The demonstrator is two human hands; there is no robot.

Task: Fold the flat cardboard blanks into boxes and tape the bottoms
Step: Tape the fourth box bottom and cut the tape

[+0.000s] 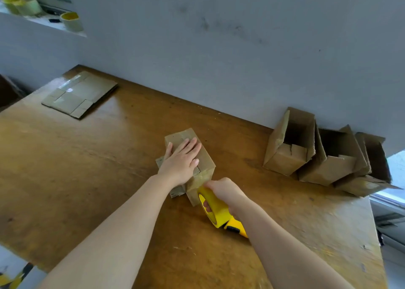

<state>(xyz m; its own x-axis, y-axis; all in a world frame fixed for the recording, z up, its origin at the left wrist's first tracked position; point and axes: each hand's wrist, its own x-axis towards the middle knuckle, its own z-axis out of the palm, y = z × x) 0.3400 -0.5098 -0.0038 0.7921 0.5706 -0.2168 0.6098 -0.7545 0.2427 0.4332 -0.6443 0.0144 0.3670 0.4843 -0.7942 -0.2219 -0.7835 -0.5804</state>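
A small folded cardboard box [205, 162] stands upside down in the middle of the wooden table [87, 168], its closed bottom flaps facing up. My left hand [182, 160] lies flat on those flaps, fingers spread, pressing them down. My right hand [225, 190] grips a yellow tape dispenser [217, 209] with a yellow roll, its front end touching the near side of the box. A stack of flat cardboard blanks [80, 93] lies at the far left corner of the table.
Three folded open boxes [324, 155] lie on their sides against the grey wall at the right. Yellow tape rolls [71, 21] sit on a window ledge at the upper left. The table's right edge [372, 223] is close to the boxes.
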